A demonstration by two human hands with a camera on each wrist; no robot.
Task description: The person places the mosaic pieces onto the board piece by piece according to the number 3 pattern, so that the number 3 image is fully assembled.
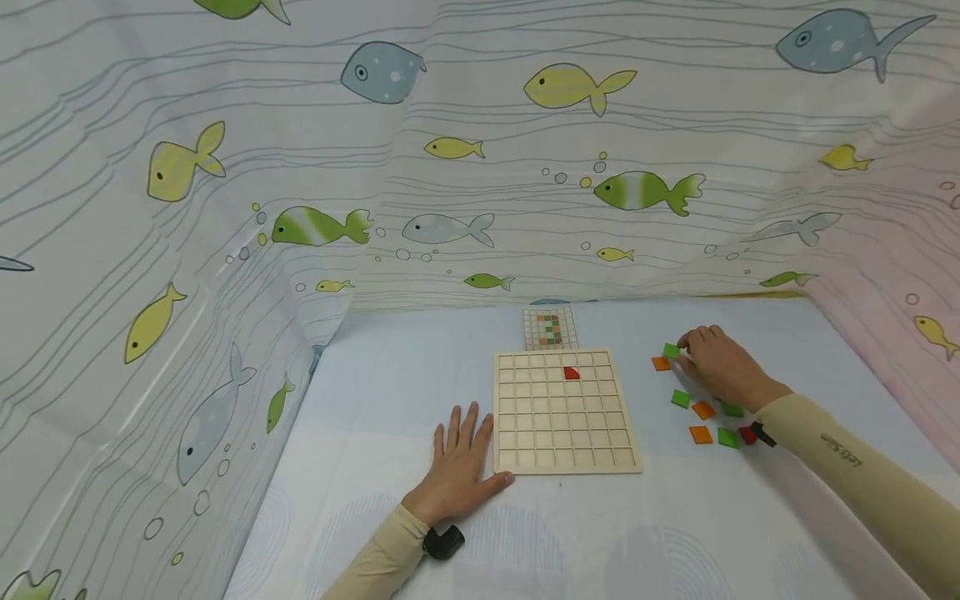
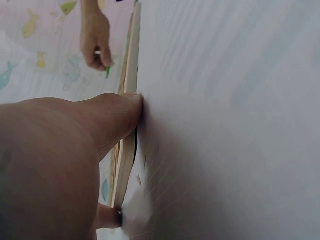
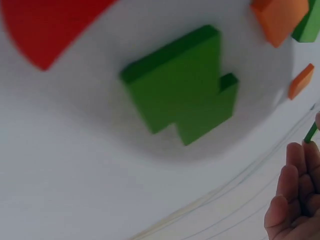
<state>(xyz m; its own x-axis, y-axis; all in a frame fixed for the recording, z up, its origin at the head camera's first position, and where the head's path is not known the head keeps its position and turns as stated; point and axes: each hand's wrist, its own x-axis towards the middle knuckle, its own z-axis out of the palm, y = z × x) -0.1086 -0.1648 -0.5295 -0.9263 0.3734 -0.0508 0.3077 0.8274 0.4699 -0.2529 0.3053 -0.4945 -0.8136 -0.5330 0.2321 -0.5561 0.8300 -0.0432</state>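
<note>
A wooden grid board lies on the table, with one red piece in its upper part. My left hand rests beside the board's left edge, fingers spread; in the left wrist view its thumb touches the board's side. Right of the board, my right hand pinches a green square tile between thumb and fingers. The right wrist view shows this hand at the lower right, with the green tile edge-on at its fingertips.
Loose green, orange and red pieces lie near and below the right hand. A pattern card sits behind the board, showing green, orange and red marks. A fish-print sheet rises behind and along both sides.
</note>
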